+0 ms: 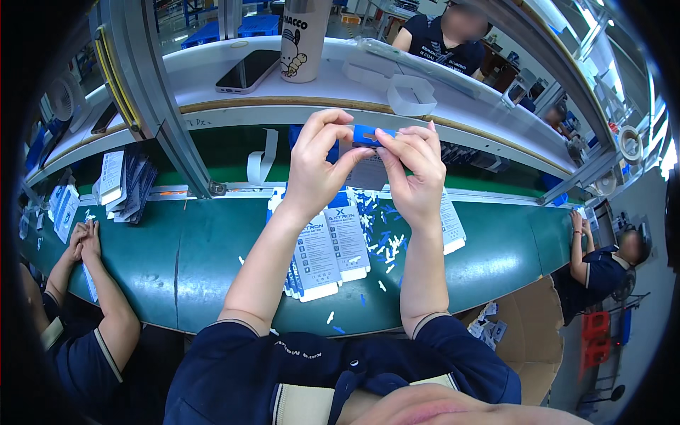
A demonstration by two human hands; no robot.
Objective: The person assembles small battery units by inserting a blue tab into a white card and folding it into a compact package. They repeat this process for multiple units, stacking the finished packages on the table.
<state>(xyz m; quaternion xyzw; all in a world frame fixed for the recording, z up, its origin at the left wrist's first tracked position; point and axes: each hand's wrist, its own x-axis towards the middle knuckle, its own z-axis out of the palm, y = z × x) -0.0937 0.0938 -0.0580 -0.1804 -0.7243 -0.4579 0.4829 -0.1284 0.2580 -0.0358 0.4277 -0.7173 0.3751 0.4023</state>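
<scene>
My left hand (316,163) and my right hand (414,170) are raised over the middle of the green worktable, fingers bent and closed on a blue card package (365,133). A small slot shows in its blue end, between my fingertips; the rest is partly hidden by my hands. Beneath my forearms lie overlapping stacks of flat white-and-grey printed cartons (317,258). Small white and blue card scraps (386,244) are strewn between and beside them. Another carton stack (451,223) lies beyond my right forearm.
On the shelf ahead stand a tumbler (303,42), a phone (249,71) and a white paper strip (411,95). More cartons (127,184) lean at the left, near a co-worker's hands (86,241). An open cardboard box (528,333) sits at the lower right. Metal posts (152,92) rise from the table.
</scene>
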